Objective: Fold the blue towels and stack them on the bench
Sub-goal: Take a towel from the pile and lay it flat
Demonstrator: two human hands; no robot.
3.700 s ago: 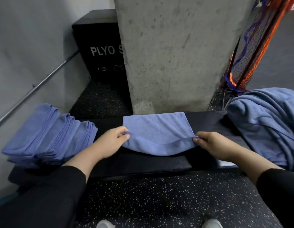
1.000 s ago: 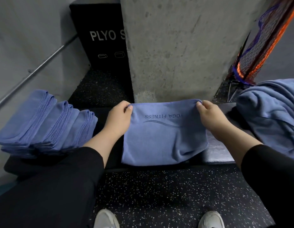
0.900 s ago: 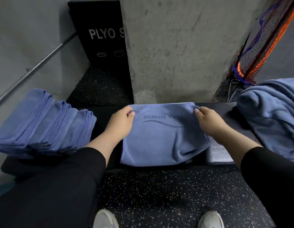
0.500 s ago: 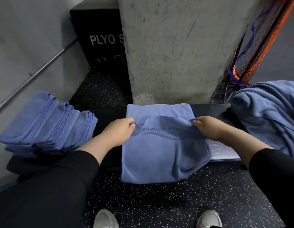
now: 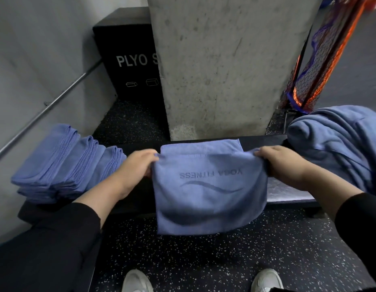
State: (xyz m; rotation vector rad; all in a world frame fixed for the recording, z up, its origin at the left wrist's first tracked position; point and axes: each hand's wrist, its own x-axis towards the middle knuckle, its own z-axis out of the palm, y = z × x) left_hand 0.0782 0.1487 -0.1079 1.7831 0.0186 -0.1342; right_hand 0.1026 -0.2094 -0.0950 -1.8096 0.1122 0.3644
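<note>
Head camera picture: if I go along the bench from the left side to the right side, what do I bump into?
Stack of folded towels → left hand → towel being folded → right hand → pile of unfolded towels.

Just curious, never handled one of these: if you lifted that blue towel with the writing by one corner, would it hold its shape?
Probably not. The blue towel sags between the left hand and right hand and droops over the bench edge, so it looks floppy. Likely light too: fingertip pinches hold it.
</note>
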